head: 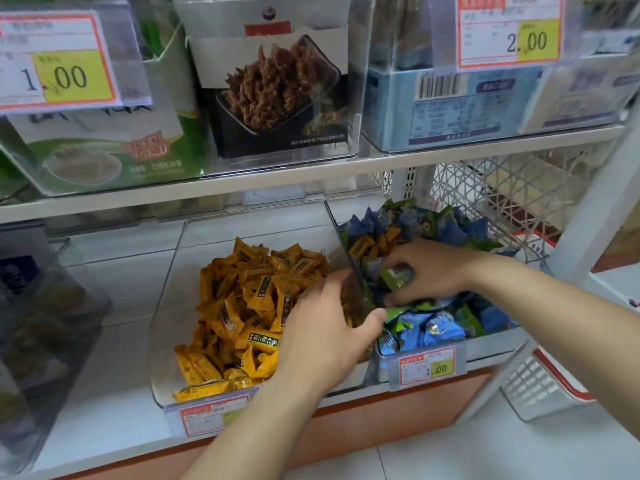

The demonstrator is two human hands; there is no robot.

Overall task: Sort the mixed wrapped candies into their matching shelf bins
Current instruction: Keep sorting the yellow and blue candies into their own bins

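While resting the left hand (325, 327) slack-fingered astride the clear divider wall (341, 237), seemingly to steady it, pinched a green-wrapped candy (398, 276) with the right hand (433, 273) inside the blue-and-green bin (488, 346), probably to reach the orange strays (362, 247) behind.

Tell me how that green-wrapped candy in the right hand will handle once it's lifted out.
The green-wrapped candy is probably light: the right hand pinches it with fingertips alone. Its glossy film likely crinkles and may slip. It looks like a flat pillow shape, so it should not roll.
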